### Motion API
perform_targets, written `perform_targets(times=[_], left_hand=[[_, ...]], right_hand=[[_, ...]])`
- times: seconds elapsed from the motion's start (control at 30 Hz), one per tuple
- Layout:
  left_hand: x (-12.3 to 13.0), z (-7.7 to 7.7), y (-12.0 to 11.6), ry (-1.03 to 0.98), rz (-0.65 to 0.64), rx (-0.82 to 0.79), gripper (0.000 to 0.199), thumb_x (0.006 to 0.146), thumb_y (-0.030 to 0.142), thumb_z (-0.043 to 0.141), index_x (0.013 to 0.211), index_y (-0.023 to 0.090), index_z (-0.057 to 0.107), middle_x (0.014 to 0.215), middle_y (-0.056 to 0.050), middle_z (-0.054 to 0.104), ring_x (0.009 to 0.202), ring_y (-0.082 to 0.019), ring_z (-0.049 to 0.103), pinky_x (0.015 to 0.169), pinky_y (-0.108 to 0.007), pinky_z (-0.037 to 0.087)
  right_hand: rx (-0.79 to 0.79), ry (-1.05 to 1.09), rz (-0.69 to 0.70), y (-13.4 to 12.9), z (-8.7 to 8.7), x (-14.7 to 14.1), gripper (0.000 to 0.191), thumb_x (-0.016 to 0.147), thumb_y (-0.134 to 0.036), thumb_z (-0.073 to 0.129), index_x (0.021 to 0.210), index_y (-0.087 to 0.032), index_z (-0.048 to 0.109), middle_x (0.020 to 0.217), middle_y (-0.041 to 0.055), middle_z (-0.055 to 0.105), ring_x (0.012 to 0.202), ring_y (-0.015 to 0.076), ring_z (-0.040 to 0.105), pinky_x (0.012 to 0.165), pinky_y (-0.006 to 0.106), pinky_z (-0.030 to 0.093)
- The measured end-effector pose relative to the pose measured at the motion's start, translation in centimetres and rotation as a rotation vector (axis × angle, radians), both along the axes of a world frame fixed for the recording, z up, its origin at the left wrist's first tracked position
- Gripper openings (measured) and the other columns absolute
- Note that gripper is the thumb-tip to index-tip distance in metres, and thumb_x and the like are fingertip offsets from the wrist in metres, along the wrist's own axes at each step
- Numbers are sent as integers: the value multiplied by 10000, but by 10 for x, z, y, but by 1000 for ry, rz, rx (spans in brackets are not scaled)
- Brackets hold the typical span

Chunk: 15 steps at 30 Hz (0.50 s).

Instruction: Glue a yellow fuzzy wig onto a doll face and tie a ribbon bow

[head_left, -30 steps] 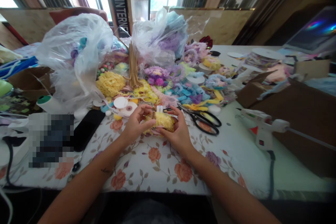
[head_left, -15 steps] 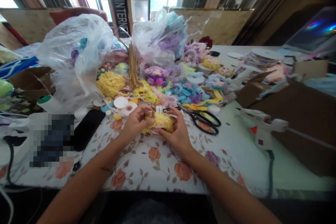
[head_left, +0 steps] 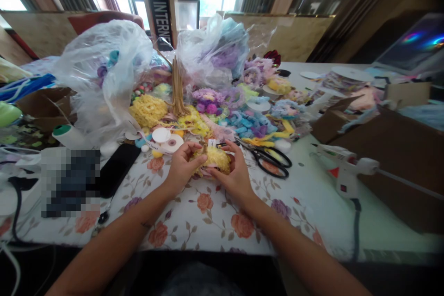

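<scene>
Between my hands, above the flowered tablecloth (head_left: 203,222), is a fluffy yellow yarn piece (head_left: 218,157) with a pinkish part along its lower front and a small tan bit at its top left. My left hand (head_left: 181,169) grips its left side, thumb and fingers closed near the tan bit. On the other side my right hand (head_left: 239,176) holds it, thumb at the lower front and fingers curled around the right edge. Just behind it lies a small white tag (head_left: 211,143). Black-handled scissors (head_left: 258,154) rest to the right of my right hand.
A glue gun (head_left: 347,164) stands at right before a cardboard box (head_left: 391,166). A black phone (head_left: 118,171) and a thread spool (head_left: 69,136) lie left. Behind are yarn pieces (head_left: 149,110), ribbon rolls (head_left: 173,143), tan sticks (head_left: 178,88) and plastic bags (head_left: 118,46).
My left hand and the yellow piece have shifted very slightly to the right, with the piece turned a little. Both hands keep their hold. The view has moved slightly.
</scene>
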<state>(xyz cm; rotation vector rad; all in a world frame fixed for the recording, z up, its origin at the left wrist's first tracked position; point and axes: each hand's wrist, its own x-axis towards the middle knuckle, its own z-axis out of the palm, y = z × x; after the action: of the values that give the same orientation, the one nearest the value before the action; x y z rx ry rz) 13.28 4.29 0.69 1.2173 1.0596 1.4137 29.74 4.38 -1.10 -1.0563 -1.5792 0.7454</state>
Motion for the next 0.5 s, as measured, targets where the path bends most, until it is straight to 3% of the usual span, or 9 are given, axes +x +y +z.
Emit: perform_targets(times=[0.2, 0.33, 0.5], left_hand=[[4, -4, -1, 18, 50, 4, 285, 711, 244, 709, 946, 180, 563, 866, -8, 586, 805, -134, 551, 721, -234, 426], [5, -1, -3, 85, 65, -8, 272, 721, 273, 697, 944, 185, 567, 902, -17, 603, 836, -148, 567, 762, -254, 438], [0, 3, -1, 104, 42, 8, 314, 712, 288, 716, 980, 203, 575, 1048, -35, 590, 985, -172, 557, 865, -277, 424]], right_hand=[[-23, 11, -1, 0, 0, 0, 816, 633, -363, 799, 1338, -296, 394, 1184, 92, 505, 1034, 266, 542, 846, 427, 504], [-80, 79, 16, 2, 0, 0, 834, 618, -356, 810, 1330, -300, 379, 1197, 88, 490, 915, 230, 578, 785, 409, 529], [-139, 153, 61, 2, 3, 1, 856, 599, -346, 829, 1319, -304, 367, 1206, 81, 456, 869, 205, 586, 742, 383, 545]])
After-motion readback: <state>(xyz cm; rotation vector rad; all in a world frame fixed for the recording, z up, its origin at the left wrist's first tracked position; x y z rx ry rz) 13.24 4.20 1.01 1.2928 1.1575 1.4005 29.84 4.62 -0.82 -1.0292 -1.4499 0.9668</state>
